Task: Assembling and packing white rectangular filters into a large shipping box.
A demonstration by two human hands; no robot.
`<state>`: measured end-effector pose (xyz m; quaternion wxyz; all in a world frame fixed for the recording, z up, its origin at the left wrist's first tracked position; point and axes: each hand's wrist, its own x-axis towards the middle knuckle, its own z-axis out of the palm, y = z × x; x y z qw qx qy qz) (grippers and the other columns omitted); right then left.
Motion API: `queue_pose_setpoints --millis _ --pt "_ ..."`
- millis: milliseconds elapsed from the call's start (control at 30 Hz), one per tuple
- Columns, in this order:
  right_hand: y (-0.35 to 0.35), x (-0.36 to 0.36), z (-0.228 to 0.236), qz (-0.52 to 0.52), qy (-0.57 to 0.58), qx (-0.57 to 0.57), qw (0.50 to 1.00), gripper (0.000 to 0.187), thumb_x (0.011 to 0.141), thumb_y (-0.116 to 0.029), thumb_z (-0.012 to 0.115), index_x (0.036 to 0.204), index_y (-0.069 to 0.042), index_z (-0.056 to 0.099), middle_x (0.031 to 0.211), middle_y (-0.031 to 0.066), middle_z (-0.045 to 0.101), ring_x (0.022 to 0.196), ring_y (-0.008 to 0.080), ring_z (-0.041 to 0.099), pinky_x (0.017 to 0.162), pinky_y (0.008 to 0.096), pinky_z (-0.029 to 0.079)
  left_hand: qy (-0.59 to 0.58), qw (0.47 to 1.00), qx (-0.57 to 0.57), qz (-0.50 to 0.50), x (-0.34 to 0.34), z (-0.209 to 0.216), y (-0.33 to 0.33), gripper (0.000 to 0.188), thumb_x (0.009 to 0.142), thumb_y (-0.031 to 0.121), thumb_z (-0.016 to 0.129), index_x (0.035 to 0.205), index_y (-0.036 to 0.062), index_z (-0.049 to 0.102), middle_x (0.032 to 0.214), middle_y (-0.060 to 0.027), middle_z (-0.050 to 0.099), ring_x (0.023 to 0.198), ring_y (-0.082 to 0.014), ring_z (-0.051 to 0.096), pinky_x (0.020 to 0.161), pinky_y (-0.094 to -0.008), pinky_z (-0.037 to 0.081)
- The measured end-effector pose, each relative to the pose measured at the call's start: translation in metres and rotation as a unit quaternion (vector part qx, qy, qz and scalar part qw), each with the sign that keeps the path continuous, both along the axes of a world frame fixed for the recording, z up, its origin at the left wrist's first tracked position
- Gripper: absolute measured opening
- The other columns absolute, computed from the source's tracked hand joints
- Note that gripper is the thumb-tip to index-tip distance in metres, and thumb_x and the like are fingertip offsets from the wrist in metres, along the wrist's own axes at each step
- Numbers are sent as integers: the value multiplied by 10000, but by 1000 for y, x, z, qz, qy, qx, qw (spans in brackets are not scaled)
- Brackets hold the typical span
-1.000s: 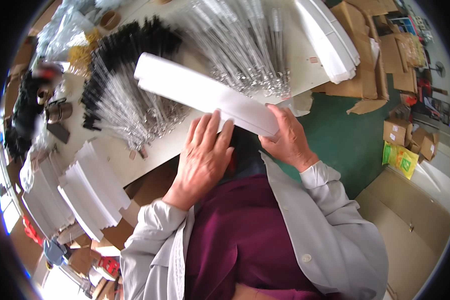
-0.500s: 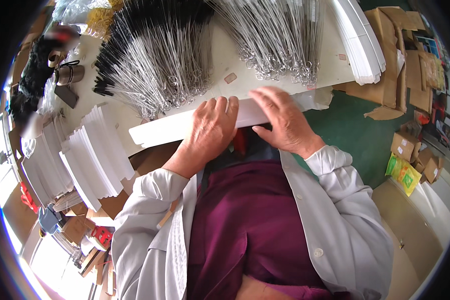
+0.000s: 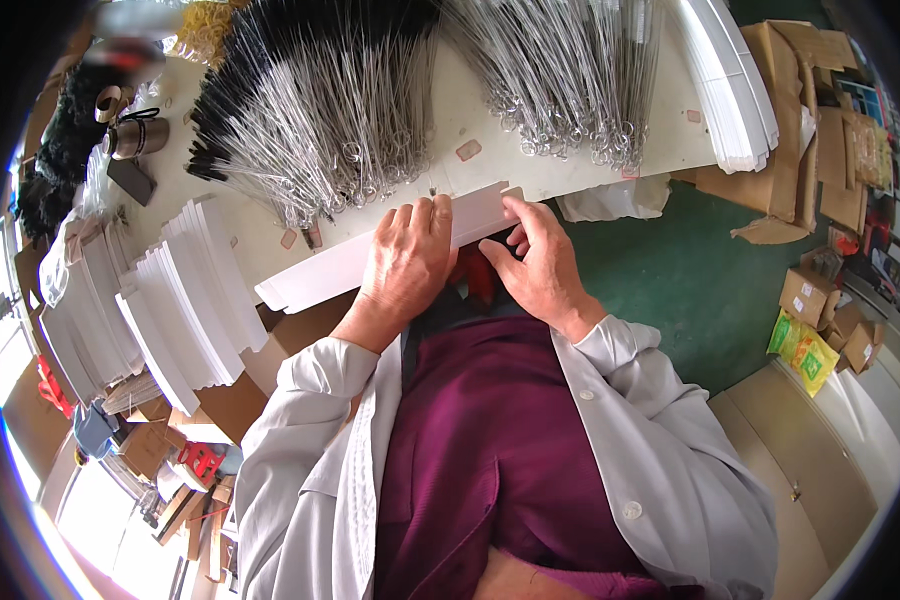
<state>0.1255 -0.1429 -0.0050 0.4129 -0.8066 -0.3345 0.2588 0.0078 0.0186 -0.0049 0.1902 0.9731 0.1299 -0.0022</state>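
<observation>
A long, narrow white carton (image 3: 340,262) lies slantwise along the near edge of the table. Across its middle rests my left hand (image 3: 406,250), fingers together over the top and gripping it, with the thumb hidden. At the carton's right end is my right hand (image 3: 542,262). Its index fingertip touches the small end flap (image 3: 512,193), while the thumb stands apart below the carton's edge and the other fingers curl. Beyond the carton lie thin wire-handled brushes (image 3: 330,130) with black bristles and ring ends. A second bunch of ringed wire handles (image 3: 580,90) lies to their right.
Flat white cartons stand in stacks at the left (image 3: 185,300) and far right (image 3: 735,90). A metal flask (image 3: 138,137) and a dark flat object (image 3: 130,180) are at the back left. An opened cardboard box (image 3: 770,170) stands right of the table, above a green floor (image 3: 650,280).
My right hand has moved left and nearer to me, its fingers curling in at the carton's end, where a flap now shows. My left hand has shifted slightly down and left.
</observation>
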Motion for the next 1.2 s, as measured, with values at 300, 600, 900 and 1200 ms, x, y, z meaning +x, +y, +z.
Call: queue_pose_setpoints --millis 300,600,900,1200 --pt "-9 16 -14 -25 215 13 976 343 909 -205 746 1083 67 631 825 87 689 695 128 676 606 256 546 -22 1000 -11 -8 -17 -15 -9 670 701 167 780 1281 -37 513 1126 -166 607 968 -322 625 875 -423 516" --pt "-4 32 4 -66 569 -71 817 242 985 -273 644 992 -31 631 775 14 615 493 100 590 409 214 435 -25 998 -42 -25 -29 -18 -16 694 688 170 789 1295 -26 515 1163 -170 617 990 -316 639 879 -419 522" --pt "-11 15 5 -18 255 -60 965 407 903 -222 731 1212 5 594 927 95 684 651 173 651 567 278 512 9 996 -83 16 -34 -21 -13 624 705 186 787 1249 -10 552 1115 -149 652 976 -319 661 838 -428 538" --pt "13 13 -6 338 -199 -88 916 637 777 -166 779 1333 20 531 1281 170 588 1194 348 545 1083 441 409 60 985 -163 6 -18 -11 -13 552 725 205 785 1194 9 570 987 -147 670 899 -344 671 800 -435 537"
